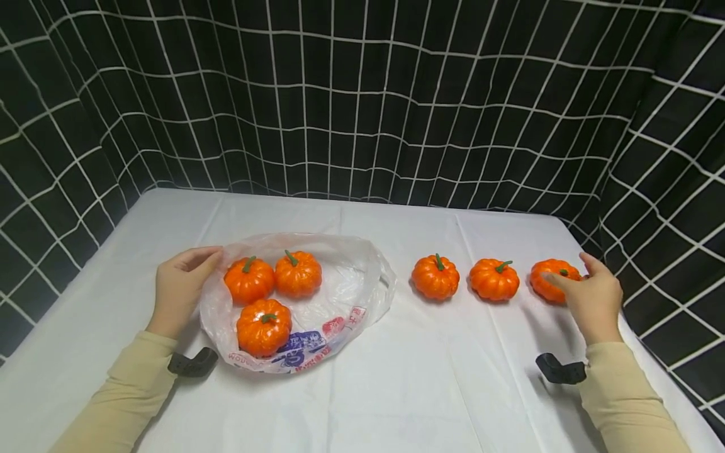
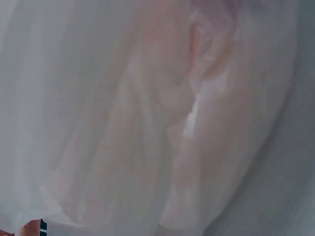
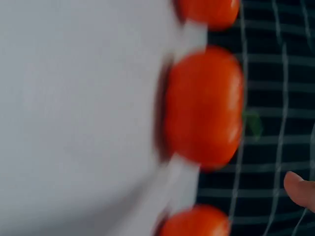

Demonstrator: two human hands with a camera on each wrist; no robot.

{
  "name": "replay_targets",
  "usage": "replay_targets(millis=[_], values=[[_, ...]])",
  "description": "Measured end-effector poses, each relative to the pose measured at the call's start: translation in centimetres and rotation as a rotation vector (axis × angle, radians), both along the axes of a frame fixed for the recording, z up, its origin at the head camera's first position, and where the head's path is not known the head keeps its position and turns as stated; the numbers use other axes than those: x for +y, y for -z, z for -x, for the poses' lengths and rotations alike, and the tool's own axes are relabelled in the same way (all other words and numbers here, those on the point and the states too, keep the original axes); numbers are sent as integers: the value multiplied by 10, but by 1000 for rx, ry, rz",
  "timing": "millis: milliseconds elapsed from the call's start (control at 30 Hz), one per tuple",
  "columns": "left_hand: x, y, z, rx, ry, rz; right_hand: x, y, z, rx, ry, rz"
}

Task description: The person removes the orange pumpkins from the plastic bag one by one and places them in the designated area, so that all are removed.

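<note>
Left hand (image 1: pixel 180 286) pinches the near edge of the plastic bag (image 1: pixel 345 286), thumb and fingers together; film looks thin, limp. Right hand (image 1: pixel 595 301): thumb and fingers apart, end pumpkin (image 1: pixel 544 289) showing between them, contact unclear. Pumpkin glossy; probably light, stiff, slippery. Best gripped across its ribbed sides.

pumpkins (image 3: pixel 204 108) blur in the right wrist view, two cut off by edges.

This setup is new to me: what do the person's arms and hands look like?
The left sleeve and right sleeve are plain beige. A small, angular black device sits at each wrist. The left hand and right hand wear no gloves; no cables show.
</note>
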State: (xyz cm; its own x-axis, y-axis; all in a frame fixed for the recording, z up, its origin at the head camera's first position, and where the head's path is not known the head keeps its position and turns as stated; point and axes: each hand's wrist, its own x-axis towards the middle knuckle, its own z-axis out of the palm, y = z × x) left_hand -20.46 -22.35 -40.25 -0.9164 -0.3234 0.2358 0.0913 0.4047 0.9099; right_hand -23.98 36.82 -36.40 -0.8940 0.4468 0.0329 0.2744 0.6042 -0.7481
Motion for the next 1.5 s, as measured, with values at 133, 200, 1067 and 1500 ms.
replay_targets(millis=[133,200,1067,1500], values=[[1,1,-1,-14,-6,-5,-34,-10,-13,102,-15,37],[1,0,-1,-24,-9,-3,-52,-13,-19,138,-54,62],[3,3,1,-42,-40,-29,-205,3,-34,75,-565,377],[5,5,-1,-18,-31,-82,-231,15,-29,108,-655,404]])
